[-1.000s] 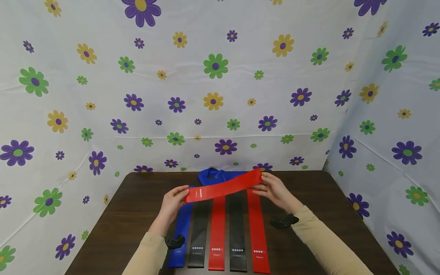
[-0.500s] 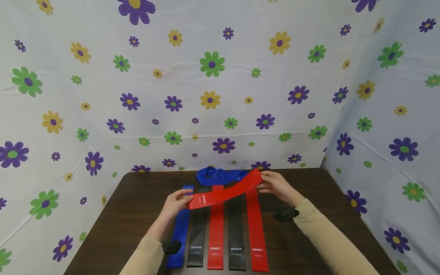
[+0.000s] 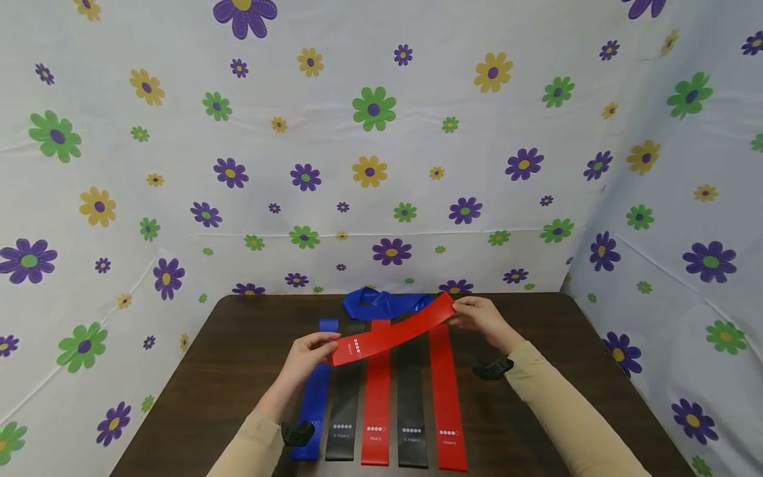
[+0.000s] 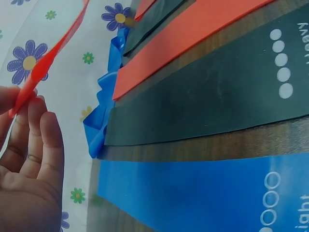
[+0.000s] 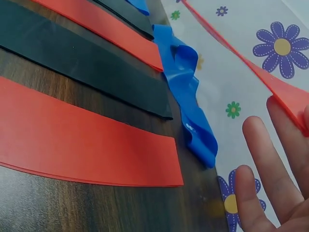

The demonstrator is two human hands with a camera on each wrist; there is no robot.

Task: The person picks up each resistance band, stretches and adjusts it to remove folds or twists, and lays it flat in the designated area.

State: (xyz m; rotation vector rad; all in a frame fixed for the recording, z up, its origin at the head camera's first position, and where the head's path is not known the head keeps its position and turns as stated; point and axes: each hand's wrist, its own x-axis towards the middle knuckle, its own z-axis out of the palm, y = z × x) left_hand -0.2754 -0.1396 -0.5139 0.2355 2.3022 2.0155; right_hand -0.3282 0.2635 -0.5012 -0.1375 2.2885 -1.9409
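Observation:
A red resistance band (image 3: pixel 393 331) marked Heavy is stretched out in the air above the table, its right end higher than its left. My left hand (image 3: pixel 305 358) pinches the printed left end between thumb and fingers. At the other end, my right hand (image 3: pixel 484 319) pinches the band, its remaining fingers spread in the right wrist view. Below lie several flat bands side by side: a blue band (image 3: pixel 316 404), a black band (image 3: pixel 344 411), a red band (image 3: pixel 377 404), a second black band (image 3: pixel 410 404) and a red band (image 3: pixel 447 411) at the right.
Behind the row, a crumpled blue band (image 3: pixel 381 305) lies near the back edge of the dark wooden table (image 3: pixel 512 411). A white cloth with flowers (image 3: pixel 477 265) hangs behind the table and along its sides.
The left end of the held band has come slightly down and right with my left hand, so the band sags a little more. My right hand stays nearly in place. Both keep their grip.

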